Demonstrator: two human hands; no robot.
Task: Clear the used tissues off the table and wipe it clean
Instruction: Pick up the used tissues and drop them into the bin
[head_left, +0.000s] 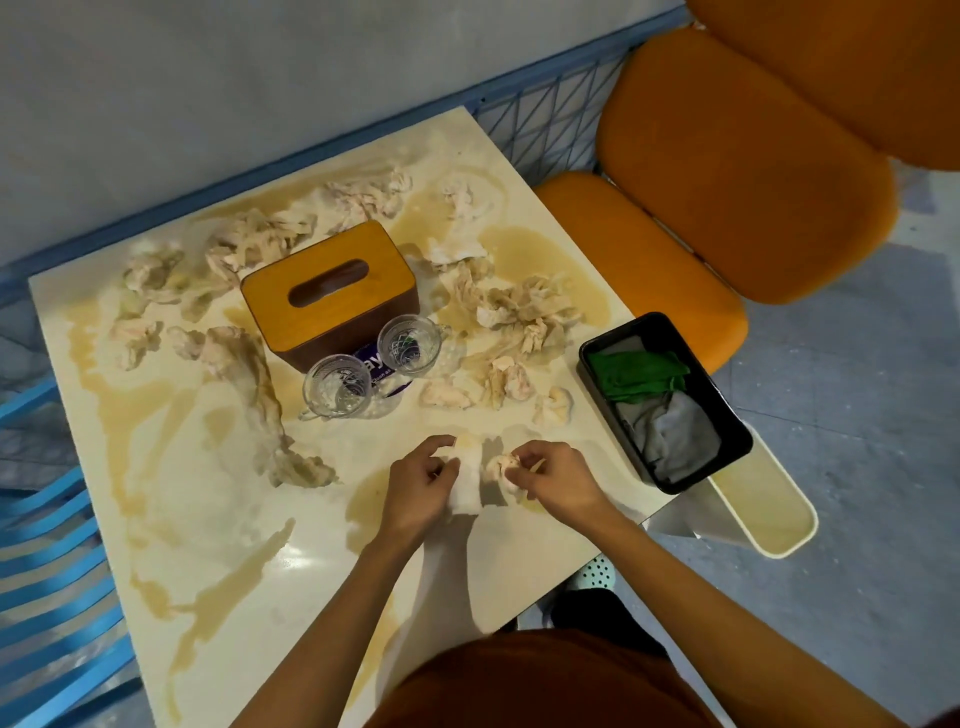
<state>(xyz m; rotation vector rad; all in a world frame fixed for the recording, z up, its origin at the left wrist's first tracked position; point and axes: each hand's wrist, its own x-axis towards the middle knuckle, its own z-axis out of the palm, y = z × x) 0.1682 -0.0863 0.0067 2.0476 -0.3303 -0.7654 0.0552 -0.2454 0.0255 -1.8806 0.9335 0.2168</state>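
Several crumpled, stained used tissues (524, 312) lie scattered over the cream marbled table (218, 519), on both sides of the tissue box and along its far edge. Near the front edge my left hand (418, 488) grips a white tissue (467, 486) that hangs down from its fingers. My right hand (550, 480) pinches a small crumpled tissue wad (498, 465) just to the right of it. The two hands are close together above the tabletop.
A wooden tissue box (332, 293) stands mid-table with two clear glass cups (337, 384) in front. A black tray (670, 402) with green and grey cloths sits at the right edge. A white bin (769, 512) stands below it, orange chairs (727, 171) beyond.
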